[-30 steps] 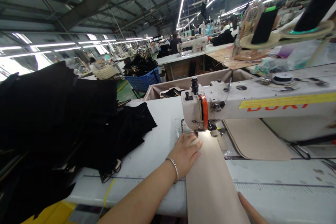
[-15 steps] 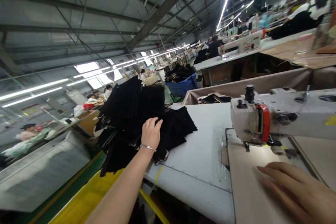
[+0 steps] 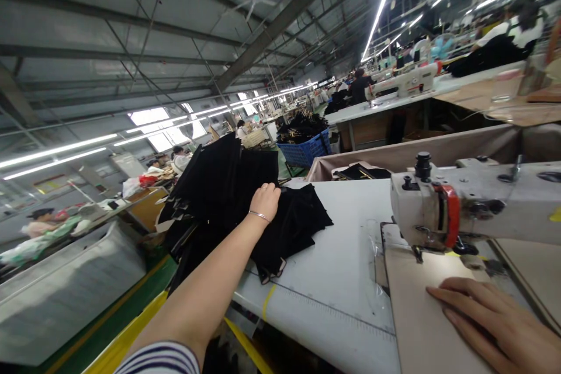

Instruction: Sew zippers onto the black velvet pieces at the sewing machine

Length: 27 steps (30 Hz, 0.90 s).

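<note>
My left hand reaches out to a heap of black fabric pieces at the left end of the white sewing table. Its fingers are bent and close together on the cloth, their tips partly hidden. Several flat black pieces fan out just right of that wrist. My right hand lies with fingers stretched on a beige plate, holding nothing. Just beyond it stands the head of a sewing machine with a red lever part.
Below the table's left edge is a yellow container. Behind the table, a cloth-lined trough holds more black pieces. A blue crate stands farther off. Another sewing machine and a person in dark clothes are in the background.
My left hand has moved farther forward and slightly right over the black pieces; a striped sleeve now shows. My right hand stays on the beige plate. The view has shifted slightly.
</note>
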Available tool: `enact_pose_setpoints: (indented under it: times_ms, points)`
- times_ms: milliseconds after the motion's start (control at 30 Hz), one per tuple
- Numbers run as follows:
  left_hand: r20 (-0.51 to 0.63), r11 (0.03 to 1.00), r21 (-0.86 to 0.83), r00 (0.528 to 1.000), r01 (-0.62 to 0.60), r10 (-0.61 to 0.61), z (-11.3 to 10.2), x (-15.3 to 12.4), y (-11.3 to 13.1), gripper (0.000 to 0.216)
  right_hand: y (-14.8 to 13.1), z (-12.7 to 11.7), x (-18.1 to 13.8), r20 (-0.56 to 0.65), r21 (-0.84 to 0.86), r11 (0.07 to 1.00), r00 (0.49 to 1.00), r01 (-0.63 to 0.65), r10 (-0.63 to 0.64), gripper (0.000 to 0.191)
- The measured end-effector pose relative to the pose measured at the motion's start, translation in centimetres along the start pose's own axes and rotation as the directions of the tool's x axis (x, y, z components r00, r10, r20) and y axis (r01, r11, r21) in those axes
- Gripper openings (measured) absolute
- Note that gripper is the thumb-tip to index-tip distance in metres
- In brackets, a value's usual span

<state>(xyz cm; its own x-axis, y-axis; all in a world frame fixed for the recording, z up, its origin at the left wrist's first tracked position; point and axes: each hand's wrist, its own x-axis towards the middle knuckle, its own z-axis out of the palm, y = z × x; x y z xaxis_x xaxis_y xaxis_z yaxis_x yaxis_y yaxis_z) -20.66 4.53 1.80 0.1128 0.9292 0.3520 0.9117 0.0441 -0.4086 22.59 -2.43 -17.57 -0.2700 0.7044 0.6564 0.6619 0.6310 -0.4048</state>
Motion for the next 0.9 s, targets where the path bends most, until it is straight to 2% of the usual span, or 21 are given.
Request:
enact_pose_setpoints:
  times_ms: [167, 267, 333, 433, 533, 600, 667, 733, 833, 900]
  points:
    - [0.138, 0.997, -0.049, 0.989, 0.063, -0.056, 0.7, -3.5, 2.6, 0.025, 2.2, 0.0, -1.0, 0.234, -0.072, 0.995, 0.971, 0.072, -0.054, 0.037]
    - [0.181, 0.991, -0.077, 0.979, 0.112, -0.097, 0.4, -3.4, 2.8, 0.018, 1.8, -0.5, -0.7, 0.267, -0.110, 0.988, 0.961, 0.103, -0.071, 0.036]
    - [0.188, 0.986, -0.097, 0.975, 0.138, -0.118, -0.6, -2.6, 2.6, 0.020, 1.2, -0.9, -0.2, 0.267, -0.117, 0.986, 0.960, 0.118, -0.084, 0.035]
    - [0.156, 0.978, -0.134, 0.978, 0.158, -0.137, -3.3, -2.1, 3.0, 0.030, 0.3, -1.3, 0.3, 0.264, -0.140, 0.982, 0.960, 0.129, -0.088, 0.037]
    - [0.103, 0.972, -0.205, 0.990, 0.116, -0.096, -6.0, -2.9, 5.6, 0.039, -0.4, -1.5, 0.6, 0.296, -0.183, 0.976, 0.953, 0.119, -0.061, 0.042]
    - [0.133, 0.933, -0.359, 0.990, 0.003, 0.048, -6.6, -4.1, 8.7, 0.038, -0.9, -1.8, 0.8, 0.326, -0.197, 0.974, 0.945, 0.108, -0.039, 0.043]
    - [0.156, 0.809, -0.567, 0.944, -0.156, 0.292, -5.7, -5.1, 12.2, 0.032, -1.4, -2.1, 1.0, 0.344, -0.203, 0.973, 0.938, 0.105, -0.030, 0.043]
    - [0.086, 0.694, -0.663, 0.892, -0.281, 0.443, -3.7, -5.5, 15.5, 0.032, -1.9, -2.4, 1.3, 0.352, -0.218, 0.970, 0.936, 0.110, -0.027, 0.043]
    - [-0.004, 0.703, -0.622, 0.899, -0.346, 0.438, -0.2, -4.7, 19.1, 0.043, -2.4, -2.7, 1.5, 0.347, -0.267, 0.956, 0.937, 0.123, -0.023, 0.045]
    - [0.015, 0.710, -0.628, 0.907, -0.319, 0.420, 1.5, -3.7, 20.1, 0.050, -2.5, -2.7, 1.6, 0.345, -0.298, 0.945, 0.938, 0.138, -0.028, 0.046]
